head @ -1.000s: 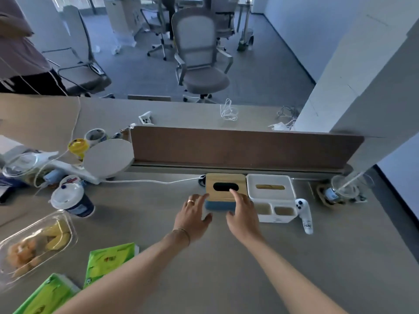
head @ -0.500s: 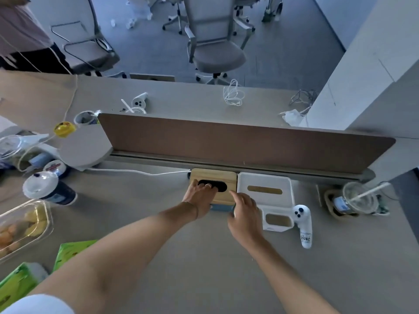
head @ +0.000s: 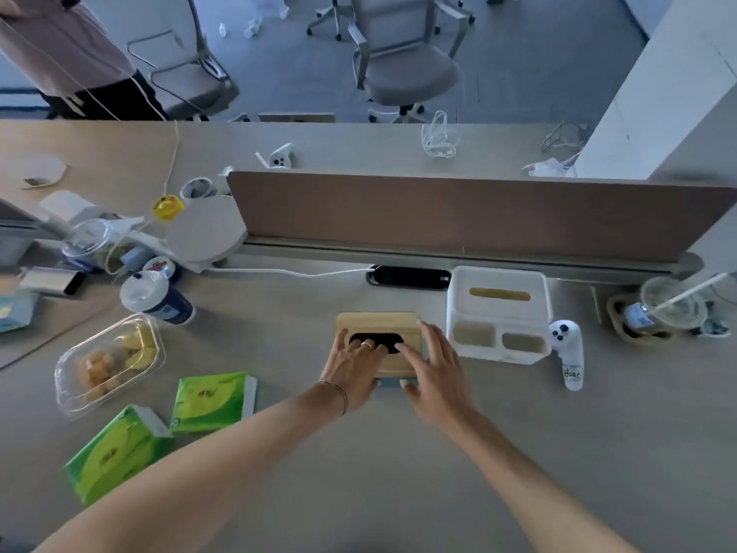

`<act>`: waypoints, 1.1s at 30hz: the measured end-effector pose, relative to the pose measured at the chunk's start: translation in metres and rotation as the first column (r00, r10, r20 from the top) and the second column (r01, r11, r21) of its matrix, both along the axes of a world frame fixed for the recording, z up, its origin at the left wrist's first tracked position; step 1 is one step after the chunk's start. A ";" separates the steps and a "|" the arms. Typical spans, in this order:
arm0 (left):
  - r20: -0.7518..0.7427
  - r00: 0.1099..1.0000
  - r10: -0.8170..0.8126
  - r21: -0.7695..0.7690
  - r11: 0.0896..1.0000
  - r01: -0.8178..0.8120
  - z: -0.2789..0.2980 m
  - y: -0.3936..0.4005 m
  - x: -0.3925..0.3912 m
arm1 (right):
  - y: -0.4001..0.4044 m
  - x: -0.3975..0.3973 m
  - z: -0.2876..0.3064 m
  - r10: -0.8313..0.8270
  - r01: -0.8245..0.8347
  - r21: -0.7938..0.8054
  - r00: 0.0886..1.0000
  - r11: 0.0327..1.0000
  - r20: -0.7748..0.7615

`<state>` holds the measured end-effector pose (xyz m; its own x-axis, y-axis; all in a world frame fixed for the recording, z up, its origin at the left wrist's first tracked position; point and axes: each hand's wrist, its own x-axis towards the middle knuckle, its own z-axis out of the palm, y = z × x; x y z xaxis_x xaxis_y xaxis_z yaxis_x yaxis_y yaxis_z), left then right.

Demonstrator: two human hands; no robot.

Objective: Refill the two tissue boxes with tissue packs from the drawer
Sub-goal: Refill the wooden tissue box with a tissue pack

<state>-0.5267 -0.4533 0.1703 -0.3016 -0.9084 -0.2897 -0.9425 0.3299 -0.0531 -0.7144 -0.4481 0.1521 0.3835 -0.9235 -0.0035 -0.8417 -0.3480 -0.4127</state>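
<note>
Both hands have pulled the wooden-lidded tissue box [head: 379, 325] away from the divider [head: 458, 217].

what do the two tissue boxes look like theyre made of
Wood-lidded box: the lid looks like pale wood or bamboo, matt, with faint grain; a blue base edge shows beneath, material unclear.
White box: seems moulded plastic, smooth and uniformly white with rounded corners; its slot insert looks tan, possibly wood.

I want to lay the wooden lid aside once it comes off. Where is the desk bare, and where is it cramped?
Bare desk lies near the front edge, right of both hands and below the white tissue box. A smaller patch sits between the wood-lidded box and the blue cup. The left is crowded: fruit tub and green tissue packs.
</note>
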 end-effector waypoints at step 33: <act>-0.235 0.972 -0.001 0.248 0.967 0.061 0.025 0.063 0.036 | 0.052 0.015 0.010 0.247 -0.201 0.196 0.936 0.960 -0.251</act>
